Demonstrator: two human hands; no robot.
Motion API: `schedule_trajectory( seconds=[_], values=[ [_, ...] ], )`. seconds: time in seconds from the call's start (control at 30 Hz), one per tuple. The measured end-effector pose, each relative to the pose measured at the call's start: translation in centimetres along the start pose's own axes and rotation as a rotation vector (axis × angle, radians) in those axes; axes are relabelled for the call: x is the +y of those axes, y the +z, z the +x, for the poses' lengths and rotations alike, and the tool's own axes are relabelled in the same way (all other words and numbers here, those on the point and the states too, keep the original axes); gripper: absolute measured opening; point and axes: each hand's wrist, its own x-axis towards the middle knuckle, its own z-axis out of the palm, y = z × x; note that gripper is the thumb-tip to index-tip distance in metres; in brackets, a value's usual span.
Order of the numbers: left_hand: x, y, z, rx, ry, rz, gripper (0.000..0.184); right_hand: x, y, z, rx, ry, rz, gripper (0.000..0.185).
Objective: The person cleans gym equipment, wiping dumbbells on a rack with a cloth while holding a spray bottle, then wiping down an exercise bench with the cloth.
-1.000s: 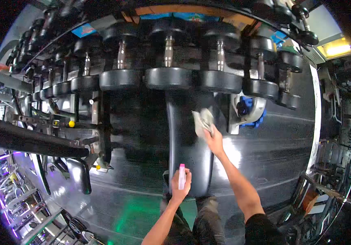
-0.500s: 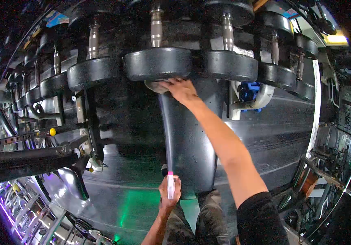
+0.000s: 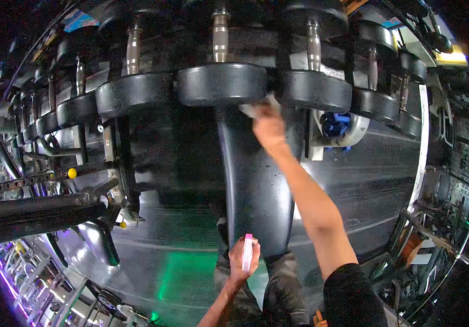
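Observation:
My left hand (image 3: pixel 241 259) is wrapped round a spray bottle, its white head (image 3: pixel 247 255) tipped with pink and seen from above. It is low in the view, over the near end of a black padded bench (image 3: pixel 259 196). My right hand (image 3: pixel 270 131), smeared by motion, reaches to the bench's far end just below the dumbbells. A greyish cloth (image 3: pixel 248 110) is bunched under its fingers, partly hidden by them. Water-like drops speckle the bench's dark surface.
Black dumbbells (image 3: pixel 222 84) with metal handles line a rack across the top, overhanging the bench's far end. A machine arm (image 3: pixel 32 218) juts in at left. A blue object (image 3: pixel 335 125) sits by a pale frame at right. Fingers (image 3: pixel 319 319) show at the bottom edge.
My right hand has slid right with the cloth along the bench's far end, while the fingers curled in. My left hand and the spray bottle have shifted slightly right.

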Motion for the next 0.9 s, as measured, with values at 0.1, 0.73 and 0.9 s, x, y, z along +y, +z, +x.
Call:
schedule_trajectory(
  seconds=[0.1, 0.73, 0.9],
  values=[
    [-0.7, 0.3, -0.4, 0.023, 0.088, 0.086, 0.008, -5.5, 3.4, 2.8, 0.265, -0.33, 0.371, 0.034],
    [-1.1, 2.0, 7.1, 0.19, 0.113, -0.163, 0.009, 15.2, 2.2, -0.1, 0.011, 0.206, 0.276, 0.049],
    [-3.0, 3.3, 13.9, 0.432, 0.4, -0.167, 0.019, 11.4, 1.9, -1.3, 0.192, -0.243, 0.264, 0.037]
  ],
)
